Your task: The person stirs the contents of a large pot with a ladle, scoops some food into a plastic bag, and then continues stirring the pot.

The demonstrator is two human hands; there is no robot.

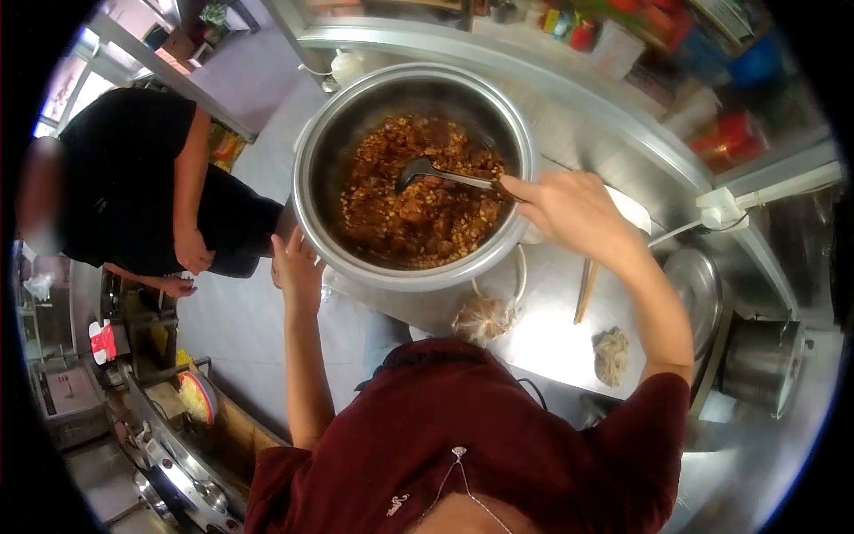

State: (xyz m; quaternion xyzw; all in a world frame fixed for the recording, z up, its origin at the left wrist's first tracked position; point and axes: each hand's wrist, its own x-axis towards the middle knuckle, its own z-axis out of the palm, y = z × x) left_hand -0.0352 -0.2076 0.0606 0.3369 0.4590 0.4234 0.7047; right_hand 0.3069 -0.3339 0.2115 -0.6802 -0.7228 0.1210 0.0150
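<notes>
A large silver pot (307, 191) holds brown stewed chunks mixed with many yellow, bean-like pieces (409, 209). My right hand (565, 209) reaches over the pot's right rim, closed around the handle of a metal ladle (454, 178). The ladle's dark head rests among the food near the middle. At the lower left of the pot, my left hand (298, 271) is raised with fingers apart, its fingertips right at the pot's outer wall.
On the steel counter (543, 343) are a knotted plastic bag (483, 318), chopsticks (585, 292), a crumpled cloth (612, 356) and a round metal lid (694, 294). A person in black (133, 178) stands to the left. A colourful bowl (197, 398) sits at lower left.
</notes>
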